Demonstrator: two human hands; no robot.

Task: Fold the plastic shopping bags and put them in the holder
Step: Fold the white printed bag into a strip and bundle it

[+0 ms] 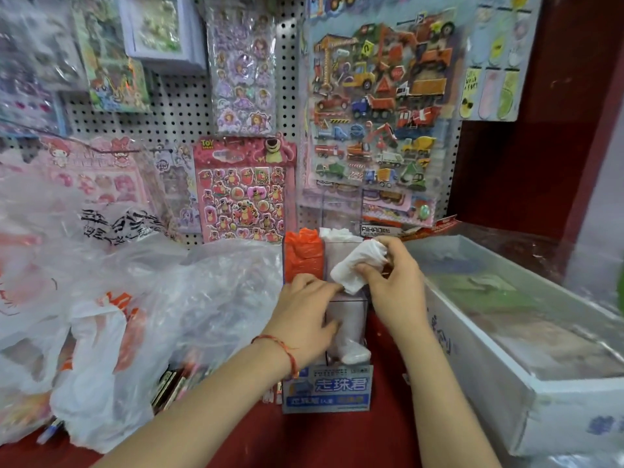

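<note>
A clear acrylic holder (347,307) with compartments stands in the middle of the red counter. Its back left compartment is stuffed with folded orange bags (303,256), and white bags (337,233) stick out of the compartment beside it. My right hand (395,280) pinches a folded white bag (358,265) just above the holder's front compartment. My left hand (305,317) rests against the holder's left side, fingers touching the folded bag's lower edge. A white bag (351,352) lies low in the front compartment.
A heap of loose clear, white and orange plastic bags (118,315) fills the counter to the left. A white box wrapped in film (526,332) sits on the right. A pegboard with sticker sheets (246,187) stands behind. A blue labelled box (326,390) is in front of the holder.
</note>
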